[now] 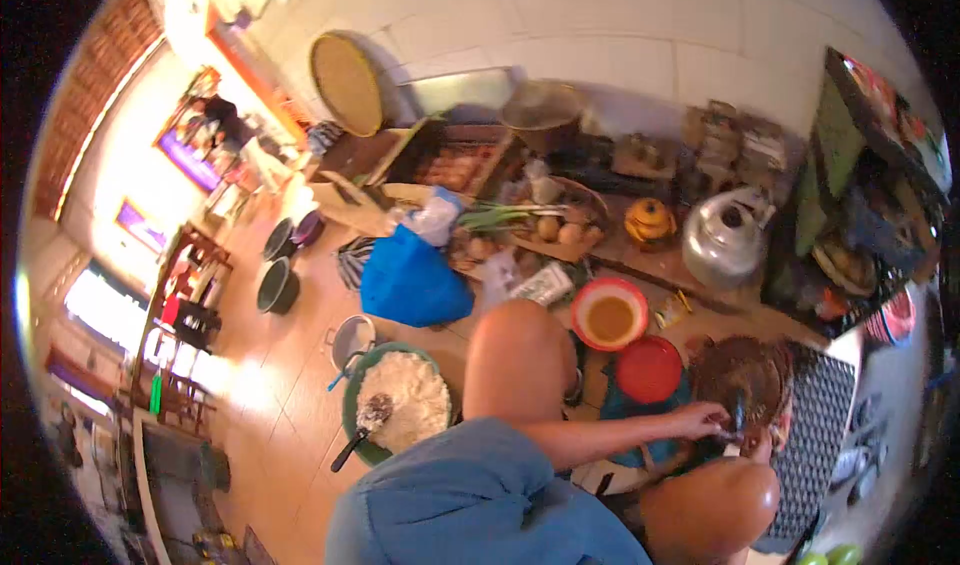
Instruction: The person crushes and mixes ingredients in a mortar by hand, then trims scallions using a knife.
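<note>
My left hand (pixel 700 421) reaches across to the right, its fingers closed in a pinch. Close beside it is my right hand (pixel 760 447), partly hidden behind my raised knee, its fingers also bent closed. A small pale thing is between the two hands, too small and blurred to name. Both hands are at the near edge of a wide, dark brown round dish (pixel 745 373) on the floor. Left of the dish, a red bowl or lid (pixel 648 369) rests on a blue plastic bag (pixel 618 407).
A green basin (pixel 349 418) of white food holds a dark-handled spoon (pixel 352 448). Around me are a red-rimmed bowl of brown liquid (pixel 610 317), a kettle (pixel 725 237), a blue bag (pixel 410 280) and a black patterned mat (pixel 812 435). A person (pixel 225 120) is far off.
</note>
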{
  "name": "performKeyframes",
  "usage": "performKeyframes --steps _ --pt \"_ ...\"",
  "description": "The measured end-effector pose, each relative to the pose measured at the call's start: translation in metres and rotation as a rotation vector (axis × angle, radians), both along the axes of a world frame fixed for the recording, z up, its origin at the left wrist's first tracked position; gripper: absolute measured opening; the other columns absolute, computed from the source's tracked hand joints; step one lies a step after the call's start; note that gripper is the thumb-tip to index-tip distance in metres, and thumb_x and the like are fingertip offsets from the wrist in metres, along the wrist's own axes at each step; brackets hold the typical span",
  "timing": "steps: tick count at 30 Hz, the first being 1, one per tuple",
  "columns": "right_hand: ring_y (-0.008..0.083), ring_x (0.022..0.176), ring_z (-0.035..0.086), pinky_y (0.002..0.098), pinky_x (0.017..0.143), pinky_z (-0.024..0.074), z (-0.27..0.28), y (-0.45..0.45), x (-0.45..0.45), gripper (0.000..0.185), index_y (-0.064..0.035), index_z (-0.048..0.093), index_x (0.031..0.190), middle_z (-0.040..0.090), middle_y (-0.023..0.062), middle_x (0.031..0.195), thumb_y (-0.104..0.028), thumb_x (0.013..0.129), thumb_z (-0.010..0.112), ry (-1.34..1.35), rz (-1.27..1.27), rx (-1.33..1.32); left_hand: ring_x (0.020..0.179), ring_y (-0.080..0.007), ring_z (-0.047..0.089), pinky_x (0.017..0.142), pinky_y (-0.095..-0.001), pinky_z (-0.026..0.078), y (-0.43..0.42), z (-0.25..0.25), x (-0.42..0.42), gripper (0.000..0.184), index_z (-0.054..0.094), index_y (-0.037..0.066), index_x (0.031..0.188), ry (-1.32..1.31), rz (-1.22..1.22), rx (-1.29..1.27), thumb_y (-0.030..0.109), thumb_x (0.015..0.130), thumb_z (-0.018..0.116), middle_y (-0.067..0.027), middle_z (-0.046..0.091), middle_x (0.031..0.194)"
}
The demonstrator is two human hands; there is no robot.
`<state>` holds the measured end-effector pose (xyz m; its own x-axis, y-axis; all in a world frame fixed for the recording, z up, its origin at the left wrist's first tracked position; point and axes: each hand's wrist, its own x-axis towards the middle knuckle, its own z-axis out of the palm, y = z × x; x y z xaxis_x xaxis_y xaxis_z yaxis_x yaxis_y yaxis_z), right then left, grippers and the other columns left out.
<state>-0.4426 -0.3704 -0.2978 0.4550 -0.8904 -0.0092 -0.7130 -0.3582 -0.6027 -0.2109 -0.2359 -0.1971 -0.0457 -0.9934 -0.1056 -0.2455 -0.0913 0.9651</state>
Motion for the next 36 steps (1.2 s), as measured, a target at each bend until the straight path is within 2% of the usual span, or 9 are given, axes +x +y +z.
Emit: performKeyframes --steps 3,8,13,16,19,23,26,31,36 --pt "0.0305 0.088 0.06 0.0422 0.074 0.0471 0.0 0.006 0.038 0.028 -0.0081 0.06 0.099 0.062 0.0164 0.094 -0.024 0.076 0.055 0.166 0.154 -0.03 0.091 -0.021 0.056 0.083 -0.0355 0.044 -0.006 -0.005 0.014 0.032 0.053 0.003 0.106 0.004 0.149 -0.153 0.021 0.081 0.059 -0.0097 0.059 0.093" --pt "0.0308 0.087 0.06 0.0431 0.075 0.0465 -0.002 0.019 0.068 0.033 -0.0094 0.059 0.103 0.062 0.017 0.093 -0.029 0.077 0.055 0.33 0.287 -0.095 0.087 -0.0219 0.058 0.076 -0.0353 0.047 0.002 -0.034 0.046 0.033 0.058 0.006 0.105 0.142 0.153 0.151 0.02 0.075 0.061 -0.0094 0.061 0.093" --pt "0.0311 0.086 0.06 0.044 0.075 0.0459 -0.003 0.043 0.058 0.037 -0.0108 0.058 0.107 0.062 0.0177 0.092 -0.035 0.078 0.055 0.43 0.311 -0.215 0.073 -0.019 0.059 0.066 -0.035 0.049 0.006 -0.208 0.013 0.027 0.06 0.006 0.105 0.548 -0.038 0.107 0.019 0.081 0.056 -0.0068 0.063 0.085" --pt "0.0312 0.085 0.06 0.0445 0.075 0.0456 -0.013 0.047 0.077 0.04 -0.0116 0.057 0.109 0.062 0.0181 0.092 -0.038 0.079 0.055 0.487 0.288 -0.352 0.079 -0.018 0.056 0.071 -0.0347 0.045 0.04 -0.097 0.023 0.025 0.059 0.004 0.082 0.005 -0.035 0.305 0.025 0.083 0.046 -0.0104 0.061 0.08" --pt "0.0314 0.085 0.06 0.045 0.075 0.0452 -0.025 0.036 0.099 0.043 -0.0125 0.056 0.111 0.062 0.0185 0.091 -0.041 0.079 0.055 0.584 0.227 -0.429 0.073 -0.0211 0.055 0.068 -0.0379 0.043 0.042 -0.14 -0.006 0.019 0.057 0.0 0.076 0.35 0.241 0.355 0.018 0.079 0.052 -0.0088 0.06 0.076" --pt "0.0332 0.083 0.061 0.0463 0.072 0.0463 -0.038 -0.021 0.098 0.047 -0.016 0.052 0.117 0.062 0.0203 0.085 -0.044 0.08 0.052 0.579 0.162 -0.019 0.065 -0.0165 0.052 0.056 -0.0342 0.043 0.022 -0.122 -0.006 0.013 0.056 0.0 0.081 0.337 0.174 0.502 0.013 0.078 0.054 -0.006 0.056 0.073" --pt "0.0344 0.08 0.061 0.0466 0.07 0.0474 -0.018 -0.031 0.093 0.047 -0.0168 0.052 0.117 0.062 0.021 0.084 -0.045 0.08 0.05 0.517 -0.003 0.056 0.055 -0.0147 0.049 0.047 -0.0318 0.041 0.036 -0.188 0.001 0.014 0.056 0.002 0.084 0.128 0.062 0.279 0.015 0.079 0.054 -0.0052 0.053 0.066" --pt "0.0368 0.08 0.061 0.0462 0.069 0.0481 -0.004 -0.018 0.087 0.042 -0.0149 0.055 0.112 0.063 0.0199 0.088 -0.041 0.079 0.053 0.701 0.095 0.185 0.047 -0.0192 0.051 0.042 -0.0355 0.042 0.013 -0.263 -0.015 0.024 0.051 0.001 0.095 0.941 0.407 0.632 0.02 0.082 0.054 -0.0086 0.054 0.062" --pt "0.0372 0.089 0.059 0.0449 0.08 0.0458 -0.076 0.015 0.082 0.047 -0.0118 0.053 0.116 0.061 0.0206 0.096 -0.045 0.084 0.049 0.367 0.181 0.171 0.073 -0.0303 0.06 0.057 -0.0416 0.048 -0.01 -0.227 0.01 0.036 0.045 -0.001 0.107 0.113 0.472 0.462 0.022 0.082 0.054 -0.0183 0.059 0.083"
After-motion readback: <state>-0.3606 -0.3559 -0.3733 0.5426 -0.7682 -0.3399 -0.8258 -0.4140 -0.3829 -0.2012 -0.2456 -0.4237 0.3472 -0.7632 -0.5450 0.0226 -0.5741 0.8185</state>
